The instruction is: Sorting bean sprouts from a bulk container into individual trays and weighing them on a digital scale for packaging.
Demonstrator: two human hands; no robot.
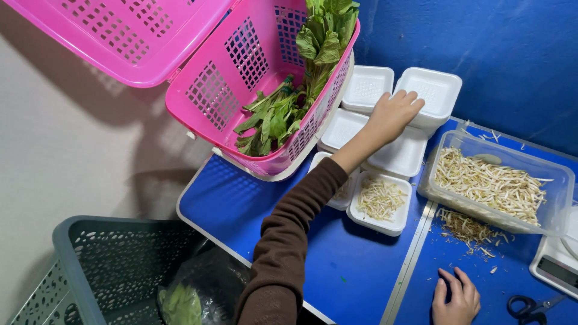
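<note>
A blue folding table [337, 265] stood against a deep blue wall, with pale floor off at nine o'clock. From my remote seat I saw the left hand [392, 114] stretched out toward one o'clock, brown sleeve [289, 241] trailing back, palm down and fingers spread fairly wide over the rim of a stack of empty white foam trays [430, 93]. It touched the top tray but had not closed on it. The right hand [456, 298] lay flat and open at five o'clock on the tabletop, holding nothing, just left of black scissors [530, 307].

Just beside the reaching wrist, at its six o'clock, sat a foam tray of bean sprouts [380, 201], already filled. At three o'clock stood a clear plastic tub [557, 180] heaped with sprouts, a few strands spilled on the table below it. A corner of a white scale [557, 265] showed at the right edge.

A pink basket [223, 90], lid raised, overhung the table's far-left corner at eleven o'clock, leafy greens [283, 111] inside. A dark green basket [96, 265] stood on the floor at eight o'clock.

My judgement: to lift one tray cleanly, the fingertips should hook only the uppermost rim and peel upward, since light nested foam tends to cling and bring a second tray along. Keeping the forearm high would spare the filled tray under it.
</note>
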